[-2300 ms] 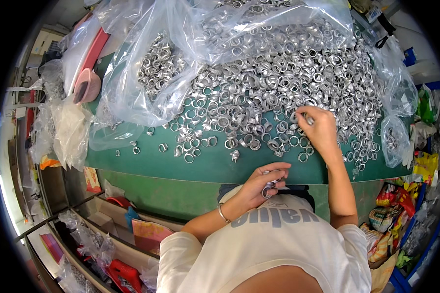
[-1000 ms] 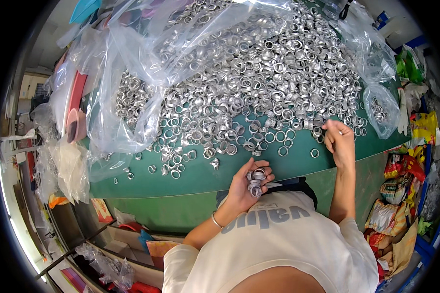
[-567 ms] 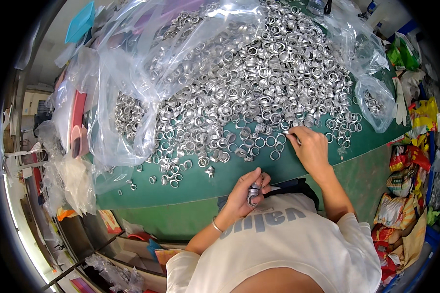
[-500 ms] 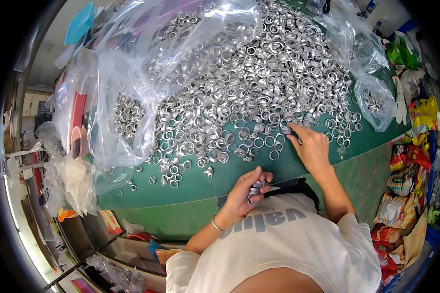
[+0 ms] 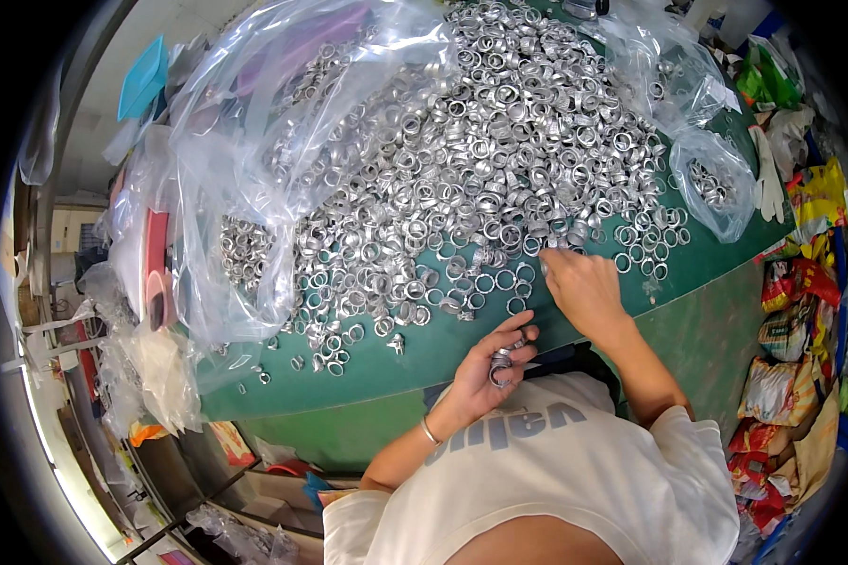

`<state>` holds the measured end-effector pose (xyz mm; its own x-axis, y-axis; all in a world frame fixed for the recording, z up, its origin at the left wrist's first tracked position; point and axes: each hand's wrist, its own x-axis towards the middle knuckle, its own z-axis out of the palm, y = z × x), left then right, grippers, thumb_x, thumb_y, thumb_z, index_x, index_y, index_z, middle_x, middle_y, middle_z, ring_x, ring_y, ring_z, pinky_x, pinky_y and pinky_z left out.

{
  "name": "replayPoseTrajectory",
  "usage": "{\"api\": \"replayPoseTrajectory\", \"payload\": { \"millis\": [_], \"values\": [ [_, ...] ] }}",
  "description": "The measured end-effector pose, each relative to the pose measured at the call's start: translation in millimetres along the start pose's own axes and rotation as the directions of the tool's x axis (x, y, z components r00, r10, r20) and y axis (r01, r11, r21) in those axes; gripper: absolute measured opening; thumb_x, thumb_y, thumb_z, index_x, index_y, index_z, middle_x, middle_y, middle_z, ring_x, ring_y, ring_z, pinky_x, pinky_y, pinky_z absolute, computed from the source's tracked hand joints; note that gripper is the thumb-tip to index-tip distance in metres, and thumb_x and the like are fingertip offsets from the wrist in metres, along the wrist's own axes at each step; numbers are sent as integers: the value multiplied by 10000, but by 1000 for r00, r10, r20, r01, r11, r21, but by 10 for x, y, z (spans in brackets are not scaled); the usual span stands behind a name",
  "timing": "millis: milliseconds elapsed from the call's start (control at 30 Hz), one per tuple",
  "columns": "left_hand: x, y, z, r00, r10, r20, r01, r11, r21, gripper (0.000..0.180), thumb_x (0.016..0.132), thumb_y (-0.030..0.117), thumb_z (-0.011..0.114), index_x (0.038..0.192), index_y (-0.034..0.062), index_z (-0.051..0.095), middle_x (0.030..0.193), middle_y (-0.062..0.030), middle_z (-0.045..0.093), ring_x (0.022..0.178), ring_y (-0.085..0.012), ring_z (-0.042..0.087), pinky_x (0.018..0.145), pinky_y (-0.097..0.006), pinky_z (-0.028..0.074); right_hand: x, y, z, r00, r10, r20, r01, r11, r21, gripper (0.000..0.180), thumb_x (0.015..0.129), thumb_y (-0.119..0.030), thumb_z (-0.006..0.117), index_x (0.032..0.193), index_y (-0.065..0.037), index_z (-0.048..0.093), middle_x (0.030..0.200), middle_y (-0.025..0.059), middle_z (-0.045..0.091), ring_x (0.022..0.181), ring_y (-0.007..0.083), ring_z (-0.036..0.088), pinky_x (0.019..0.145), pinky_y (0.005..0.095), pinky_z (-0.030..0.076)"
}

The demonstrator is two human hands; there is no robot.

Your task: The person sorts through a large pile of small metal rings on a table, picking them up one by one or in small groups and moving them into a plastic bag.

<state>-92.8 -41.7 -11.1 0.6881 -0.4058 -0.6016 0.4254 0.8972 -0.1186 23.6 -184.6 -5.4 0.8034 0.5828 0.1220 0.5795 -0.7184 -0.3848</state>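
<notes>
Where the ring heap (image 5: 528,141) spreads: over the green counter (image 5: 377,363), silver-grey, dense through the middle and far side, thinning to single rings along its near edge.
Left hand (image 5: 490,372): near side of the heap, apart from it, in front of the wearer's white T-shirt (image 5: 575,471). Fingers curled loosely round several held rings (image 5: 502,362); uppermost finger straighter than the rest.
Left wrist: plain pale bangle (image 5: 431,430).
Right hand (image 5: 582,287): at the near edge of the heap, back of hand up. Fingers bent, tips drawn close together among the outermost rings; cannot tell whether one is pinched.
Stray rings (image 5: 333,358): small cluster off the near-left fringe of the heap.
Pronged ring (image 5: 397,344): on its own, just off the near fringe, between that cluster and the left hand.
Large clear bag (image 5: 236,160): draped over the left part of the heap, crumpled and shiny, rings visible through it.
Small clear bag (image 5: 730,221): right of the heap, some rings inside.
Pale glove (image 5: 769,174): farther right of the heap, beyond the small bag.
Blue tray (image 5: 143,77): well left of the heap, tilted.
Pink container (image 5: 163,282): left of the heap, past the large bag.
Bright packages (image 5: 810,278): right of the heap, beyond the counter edge.
</notes>
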Motion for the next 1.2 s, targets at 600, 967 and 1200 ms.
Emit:
{"api": "replayPoseTrajectory", "payload": {
  "millis": [600,967,1200],
  "values": [
    [221,-67,101,997,69,28,-73,986,147,302,921,249,497,1124,27,525,974,-84,569,871,-153,599,496,-199,513,-141,112,-287,984,163,66,-163,709,686,155,756,-176,678,872,-77,650,596,93,577,503,251,564,473,311,417],
    [311,-53,-108,965,37,260,-93,975,204,312,932,323,462,1042,37,524,1016,-136,560,927,-214,603,559,-264,560,2,383,-243,945,315,-84,-198,761,618,83,770,-84,664,828,-26,655,613,54,598,494,121,519,475,265,418],
    [372,-79,54,999,50,22,-54,964,259,351,906,330,518,1086,30,539,1064,-113,570,1006,-248,584,607,-269,566,-137,137,-336,987,122,104,-160,746,646,143,755,-137,687,857,-41,654,638,65,611,496,137,546,473,271,419]
  ]
}}
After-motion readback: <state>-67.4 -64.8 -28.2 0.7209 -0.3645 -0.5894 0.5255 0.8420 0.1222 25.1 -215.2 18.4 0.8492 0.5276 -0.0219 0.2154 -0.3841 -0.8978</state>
